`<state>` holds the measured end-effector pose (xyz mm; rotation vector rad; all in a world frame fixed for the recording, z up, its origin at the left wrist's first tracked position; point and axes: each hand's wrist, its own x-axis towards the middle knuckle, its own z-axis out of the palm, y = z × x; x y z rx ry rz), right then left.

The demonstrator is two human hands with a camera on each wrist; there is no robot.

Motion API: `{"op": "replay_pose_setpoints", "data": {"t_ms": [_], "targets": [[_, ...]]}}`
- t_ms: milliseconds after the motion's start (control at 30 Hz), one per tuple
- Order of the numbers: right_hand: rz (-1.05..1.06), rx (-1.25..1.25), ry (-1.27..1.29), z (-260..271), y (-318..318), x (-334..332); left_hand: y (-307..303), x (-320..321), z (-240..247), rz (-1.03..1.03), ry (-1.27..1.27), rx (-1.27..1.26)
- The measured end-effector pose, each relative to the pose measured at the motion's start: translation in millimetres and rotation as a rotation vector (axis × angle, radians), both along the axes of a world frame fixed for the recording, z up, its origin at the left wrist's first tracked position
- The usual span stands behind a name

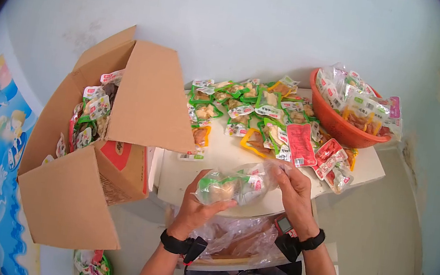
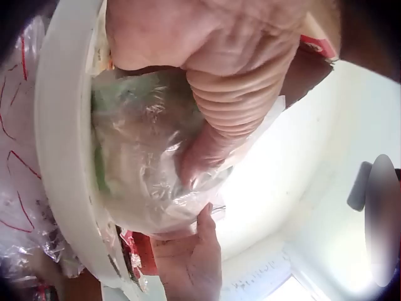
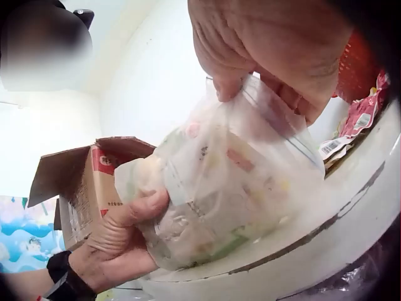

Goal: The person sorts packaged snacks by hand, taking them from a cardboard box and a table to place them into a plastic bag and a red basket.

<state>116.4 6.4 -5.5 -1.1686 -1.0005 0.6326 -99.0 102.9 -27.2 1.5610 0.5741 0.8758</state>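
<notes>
A clear plastic zip bag [image 1: 251, 190] with green-edged snack packets inside is held between both hands, over the front edge of the white table [image 1: 208, 183]. My left hand [image 1: 195, 211] grips its filled end, the thumb lying across the plastic in the left wrist view. At the bag's other end my right hand [image 1: 296, 196] pinches the top edge near the zip strip, as the right wrist view shows. Through the cloudy plastic [image 3: 219, 182] the packets' print looks faint. Loose snack packets [image 1: 240, 107] in green, yellow and red lie just beyond the hands.
An open cardboard box [image 1: 161, 96] with snack packets stands on the left, its flaps spread wide. At the back right an orange basket [image 1: 326, 111] holds filled clear bags. Crumpled clear plastic [image 1: 232, 236] lies below the table edge. A green basket [image 1: 109, 272] of packets sits lower left.
</notes>
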Motion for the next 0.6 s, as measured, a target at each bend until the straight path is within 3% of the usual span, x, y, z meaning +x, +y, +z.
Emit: {"op": "replay_pose_setpoints", "data": {"t_ms": [33, 133, 233, 367, 433, 467, 567, 600], "targets": [[-0.044, -0.008, 0.022, 1, 0, 1, 0, 3, 2, 0.004, -0.027, 0.0], [-0.177, 0.121, -0.254, 11, -3, 6, 1, 3, 6, -0.009, -0.055, -0.1], [-0.189, 0.096, -0.174, 26, -6, -5, -5, 3, 9, 0.003, -0.091, -0.171], [-0.318, 0.051, -0.339, 15, 0, 9, -15, 1, 8, 0.087, -0.17, -0.235], [-0.425, 0.13, -0.366, 25, -5, 8, -26, -2, 14, 0.266, -0.12, 0.007], [-0.376, 0.005, -0.322, 20, -13, 14, -30, -3, 15, 0.355, -0.093, 0.124], [0.096, -0.079, 0.182, 15, -29, 10, -29, 9, 14, 0.441, -0.172, 0.643], [0.238, -0.071, 0.319, 8, -31, 5, -30, 12, 20, 0.487, -0.08, 0.894]]}}
